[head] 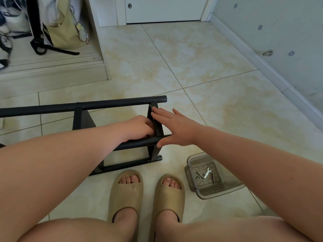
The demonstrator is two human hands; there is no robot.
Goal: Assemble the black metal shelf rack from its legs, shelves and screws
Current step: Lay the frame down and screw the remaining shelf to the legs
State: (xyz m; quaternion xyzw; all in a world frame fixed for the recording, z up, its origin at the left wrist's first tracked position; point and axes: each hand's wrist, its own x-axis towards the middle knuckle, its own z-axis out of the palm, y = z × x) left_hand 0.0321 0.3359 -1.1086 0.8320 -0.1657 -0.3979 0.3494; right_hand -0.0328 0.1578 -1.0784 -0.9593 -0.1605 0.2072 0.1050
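Subject: black shelf rack (82, 119), partly assembled, lying on its side on the tiled floor (201, 55) directly ahead of the person's feet. The far leg (97, 104) runs level from the left frame edge to a capped end. The near leg (139, 142) lies parallel to it, closer to the person. The end shelf (158, 130) stands on edge between these legs at the rack's right end.

Left hand (138, 127): inside the rack, just left of the end shelf, with the wrist across the near leg. The fingers are curled tight and pressed against the shelf's inner face. Fingertips are hidden; whether they hold a screw or the shelf edge cannot be told.

Right hand (174, 128): outside the rack, against the end shelf's outer side. The fingers (160, 113) are straight and close together, laid flat along the shelf towards the far leg. The thumb (161, 143) is spread downward and touches the end of the near leg. The hand grips nothing. The shelf thus sits between the two hands.

Other items: a clear plastic box (190, 175) stands on the floor near the rack's right end, under the right forearm. It contains a small spanner (208, 172) and several screws (198, 177). Tan slippers (125, 193) are on both feet. A pale yellow bag (68, 27) stands at upper left.
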